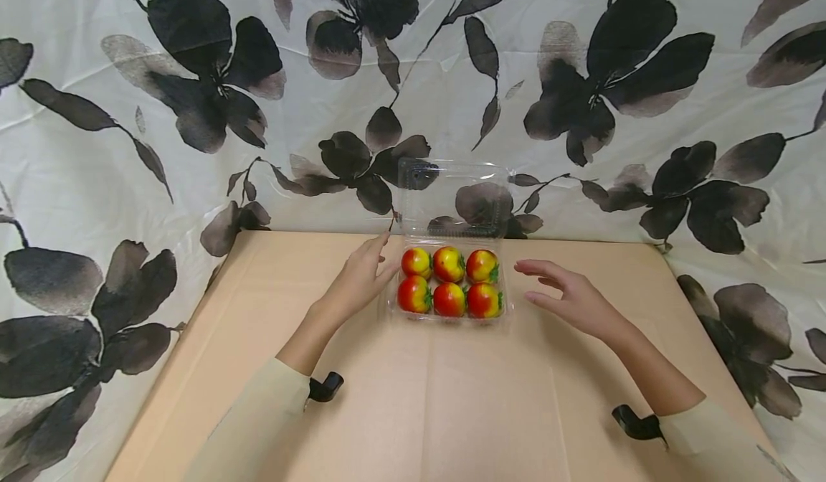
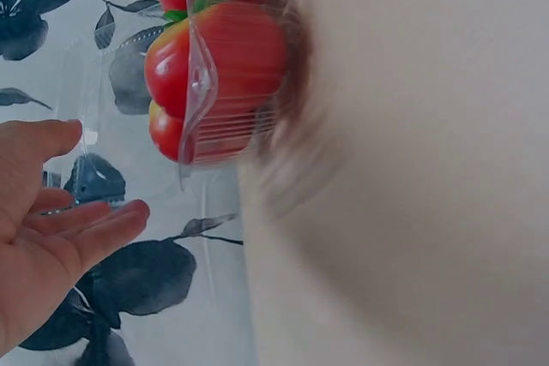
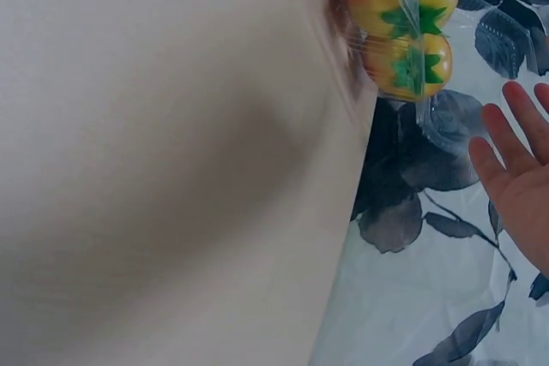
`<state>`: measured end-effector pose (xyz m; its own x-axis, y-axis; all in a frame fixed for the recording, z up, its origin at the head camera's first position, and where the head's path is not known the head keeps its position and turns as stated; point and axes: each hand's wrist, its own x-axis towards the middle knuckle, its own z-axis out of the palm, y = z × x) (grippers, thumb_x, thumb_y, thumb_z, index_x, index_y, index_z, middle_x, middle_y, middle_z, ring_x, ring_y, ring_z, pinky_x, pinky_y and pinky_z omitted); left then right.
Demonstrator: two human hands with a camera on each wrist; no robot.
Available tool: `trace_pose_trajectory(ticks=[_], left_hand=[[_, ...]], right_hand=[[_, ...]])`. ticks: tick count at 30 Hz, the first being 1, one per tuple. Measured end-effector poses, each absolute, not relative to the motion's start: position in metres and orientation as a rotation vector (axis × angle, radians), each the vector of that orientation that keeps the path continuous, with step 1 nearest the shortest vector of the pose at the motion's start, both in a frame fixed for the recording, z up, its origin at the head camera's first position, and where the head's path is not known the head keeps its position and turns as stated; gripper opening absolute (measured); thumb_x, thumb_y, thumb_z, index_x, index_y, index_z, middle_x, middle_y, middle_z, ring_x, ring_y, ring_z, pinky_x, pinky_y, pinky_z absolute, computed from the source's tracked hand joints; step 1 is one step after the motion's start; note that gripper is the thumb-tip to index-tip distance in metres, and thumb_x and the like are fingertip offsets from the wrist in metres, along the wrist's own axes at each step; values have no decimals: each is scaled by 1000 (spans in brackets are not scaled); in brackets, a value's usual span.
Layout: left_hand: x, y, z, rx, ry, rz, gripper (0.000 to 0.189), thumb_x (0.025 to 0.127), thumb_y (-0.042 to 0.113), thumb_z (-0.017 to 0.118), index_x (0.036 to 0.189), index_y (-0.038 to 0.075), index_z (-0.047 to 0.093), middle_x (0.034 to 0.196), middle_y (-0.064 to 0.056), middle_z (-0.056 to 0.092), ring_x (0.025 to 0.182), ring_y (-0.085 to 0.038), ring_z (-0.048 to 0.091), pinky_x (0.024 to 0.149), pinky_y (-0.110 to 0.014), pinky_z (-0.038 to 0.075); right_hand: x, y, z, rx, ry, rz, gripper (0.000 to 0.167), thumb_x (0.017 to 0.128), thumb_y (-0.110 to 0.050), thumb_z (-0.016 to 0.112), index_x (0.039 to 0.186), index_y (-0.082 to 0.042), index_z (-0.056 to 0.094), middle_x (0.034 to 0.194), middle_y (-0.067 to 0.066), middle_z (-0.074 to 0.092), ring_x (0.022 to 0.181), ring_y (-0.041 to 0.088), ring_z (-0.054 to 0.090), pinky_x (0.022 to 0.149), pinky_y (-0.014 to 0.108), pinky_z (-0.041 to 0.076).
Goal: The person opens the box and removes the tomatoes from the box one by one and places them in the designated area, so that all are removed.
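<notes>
A clear plastic clamshell box [image 1: 449,321] sits at the far middle of the table, its transparent lid [image 1: 452,201] raised at the back. In its base lie several red-and-yellow tomato-like fruits [image 1: 448,264] with green leaves, set in two rows. My left hand [image 1: 361,274] hovers just left of the box with its fingers extended and holding nothing. On the other side, my right hand [image 1: 568,297] is held apart from the box, fingers loosely stretched towards it. Both wrist views show the box's side wall [image 2: 199,83] close by, beyond the fingertips.
The box stands on a tan table surface [image 1: 477,403] near its far edge. Behind it hangs a white cloth [image 1: 464,95] with dark flower prints, which also shows along both sides. A black strap [image 1: 325,386] is at the left sleeve, another black strap [image 1: 635,422] at the right.
</notes>
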<state>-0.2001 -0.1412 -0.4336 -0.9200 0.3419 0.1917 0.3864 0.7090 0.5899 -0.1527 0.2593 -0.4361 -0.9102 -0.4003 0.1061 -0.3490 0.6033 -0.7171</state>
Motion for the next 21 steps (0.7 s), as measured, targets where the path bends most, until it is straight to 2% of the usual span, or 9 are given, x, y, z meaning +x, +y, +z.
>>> trace_pose_trajectory(ticks=[8,14,21], left_hand=[[-195,-142,-450,-501,-2887,-1227,64,98,15,71,151,-5,42,143,-26,57,109,-35,73,91,-45,65],[-194,-142,-460,-398,-2857,-1371,60,96,15,74,146,-4,48,133,-26,65,102,-34,75,89,-44,66],[-196,-146,-472,-249,-2768,-1682,54,96,15,74,142,-4,52,120,-22,70,98,-30,75,81,-36,67]], right_hand=[[-160,249,-435,-702,2727,-1171,66,91,-16,80,150,-13,52,153,9,54,136,33,56,115,56,45],[-166,241,-437,-746,2677,-1141,75,86,-24,85,152,-11,50,155,8,53,140,34,52,117,60,44],[-172,235,-440,-820,2677,-1064,79,81,-21,89,150,-11,51,152,11,54,139,37,52,114,62,47]])
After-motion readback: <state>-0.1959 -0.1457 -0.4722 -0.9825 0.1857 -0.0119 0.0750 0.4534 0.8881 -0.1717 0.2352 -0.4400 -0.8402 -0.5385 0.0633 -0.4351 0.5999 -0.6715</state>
